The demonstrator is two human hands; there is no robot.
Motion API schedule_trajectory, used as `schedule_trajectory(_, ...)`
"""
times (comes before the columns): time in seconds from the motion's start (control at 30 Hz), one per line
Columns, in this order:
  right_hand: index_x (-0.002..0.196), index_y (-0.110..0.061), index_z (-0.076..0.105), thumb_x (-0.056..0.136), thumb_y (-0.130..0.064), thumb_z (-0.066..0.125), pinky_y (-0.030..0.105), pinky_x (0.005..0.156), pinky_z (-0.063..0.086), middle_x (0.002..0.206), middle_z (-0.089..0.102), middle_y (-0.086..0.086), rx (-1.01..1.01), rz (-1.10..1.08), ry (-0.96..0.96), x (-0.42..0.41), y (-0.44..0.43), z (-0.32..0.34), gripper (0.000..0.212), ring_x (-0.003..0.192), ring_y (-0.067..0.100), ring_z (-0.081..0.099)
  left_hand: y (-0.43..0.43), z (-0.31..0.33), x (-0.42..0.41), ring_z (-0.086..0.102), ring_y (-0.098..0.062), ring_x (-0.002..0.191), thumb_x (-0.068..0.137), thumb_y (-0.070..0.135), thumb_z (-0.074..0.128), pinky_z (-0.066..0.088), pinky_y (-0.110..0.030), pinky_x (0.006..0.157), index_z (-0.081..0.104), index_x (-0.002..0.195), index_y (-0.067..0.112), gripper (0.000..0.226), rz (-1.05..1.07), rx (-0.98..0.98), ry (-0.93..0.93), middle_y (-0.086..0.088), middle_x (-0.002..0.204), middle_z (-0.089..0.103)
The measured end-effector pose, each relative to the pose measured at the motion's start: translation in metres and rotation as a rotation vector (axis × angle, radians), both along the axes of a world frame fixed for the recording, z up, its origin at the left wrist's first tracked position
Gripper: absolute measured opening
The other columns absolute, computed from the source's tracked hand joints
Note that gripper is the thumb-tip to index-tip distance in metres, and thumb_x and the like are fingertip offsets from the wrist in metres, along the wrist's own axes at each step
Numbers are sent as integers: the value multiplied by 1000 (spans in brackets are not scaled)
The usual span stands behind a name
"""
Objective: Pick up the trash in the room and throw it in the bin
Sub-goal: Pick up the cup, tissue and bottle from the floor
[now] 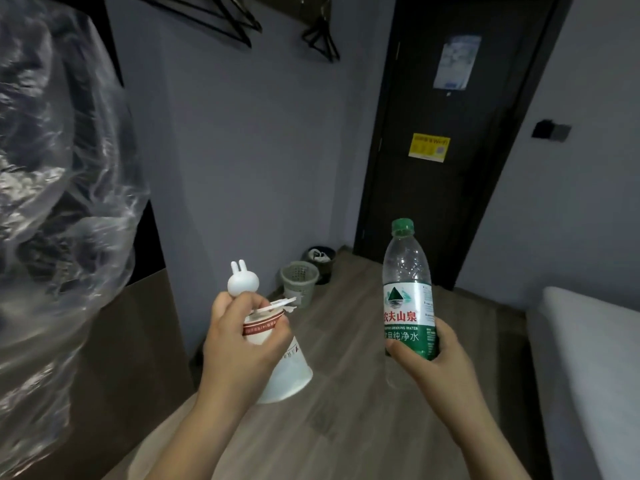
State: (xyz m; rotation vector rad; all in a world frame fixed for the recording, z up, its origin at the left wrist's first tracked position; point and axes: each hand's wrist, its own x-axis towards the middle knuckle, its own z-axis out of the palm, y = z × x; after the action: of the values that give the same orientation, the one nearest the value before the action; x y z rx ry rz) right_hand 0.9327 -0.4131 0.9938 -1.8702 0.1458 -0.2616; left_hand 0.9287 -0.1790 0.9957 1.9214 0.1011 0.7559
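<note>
Grey-blue walls (259,150) and a wood-look plank floor (346,341) make up the room in the head view, with one dark door (450,185) at the back. The door bears two notices, a pale printed sheet (456,62) high up and a yellow sticker (428,147) below it. Black wire hangers (225,19) hang in two clusters along the top, crinkled clear plastic film (52,168) fills the near left, a white padded bed edge (588,358) sits at the right, and one dark wall switch (550,130) is on the right wall. Two bins stand on the floor by the door corner: a pale basket (299,278) with perforated sides, and just behind it a dark bin (322,259) with something white inside. The left hand (239,344) has its fingers curled round three kinds of trash. One is a white paper cup (289,372) with a red band, tipped so its wide end points down. Another is a small smooth white rabbit-shaped piece (242,280) that sticks up above the thumb. The last is thin flat white strips (280,304) poking out past the fingers. The right hand (429,355) grips one clear plastic bottle (407,289) near its base, held upright; it has a green cap and a green-and-white label. Both hands are held above the floor, well short of the bins.
</note>
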Motion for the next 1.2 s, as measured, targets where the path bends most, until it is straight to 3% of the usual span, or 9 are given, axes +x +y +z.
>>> schedule_trajectory(0.1,113,-37,53,73,-30,79,19,62,45,90,65,-16,-5,-13,4,46,-1,-4,48,73,-6,62,-1,-7,53,55,-1,78,56,55,51,37,-14,61,58,78,26,37,-10,-15,31,8,92,45)
schedule_trajectory(0.27,116,-36,50,75,-29,78,21,63,47,93,64,-15,13,-4,33,127,-14,-10,50,80,2,63,-15,-19,137,55,-1,77,65,36,61,37,-7,61,59,79,24,19,-28,-9,60,6,92,45)
schedule_trajectory(0.57,118,-31,51,77,-28,77,20,63,45,93,62,-15,30,57,66,309,-67,-23,49,82,1,61,-65,-25,298,55,-1,77,68,33,65,37,-5,60,57,78,23,16,21,9,66,7,95,46)
schedule_trajectory(0.73,123,-27,53,75,-30,78,22,65,47,98,62,-14,-7,151,110,403,-82,-26,54,85,3,61,-79,-19,377,54,-3,78,58,53,52,37,-7,64,58,79,25,35,75,28,50,12,93,45)
schedule_trajectory(0.93,126,-33,46,74,-31,79,29,81,51,101,60,-18,-31,201,166,499,-87,-43,61,91,5,61,-77,-41,469,53,3,79,59,52,54,35,-2,65,58,78,24,34,123,28,82,11,93,45)
schedule_trajectory(1.07,115,-35,46,76,-28,77,26,75,52,96,61,-16,-52,244,212,579,-77,-56,51,87,5,62,-65,-59,546,54,3,79,65,39,61,36,-9,64,59,80,23,22,136,-7,117,11,96,46)
schedule_trajectory(1.2,98,-36,52,77,-24,77,21,64,51,90,62,-13,-78,297,299,658,-55,-70,35,79,6,63,-41,-68,628,53,3,78,60,49,58,37,-6,63,58,77,24,31,173,-65,116,10,93,46)
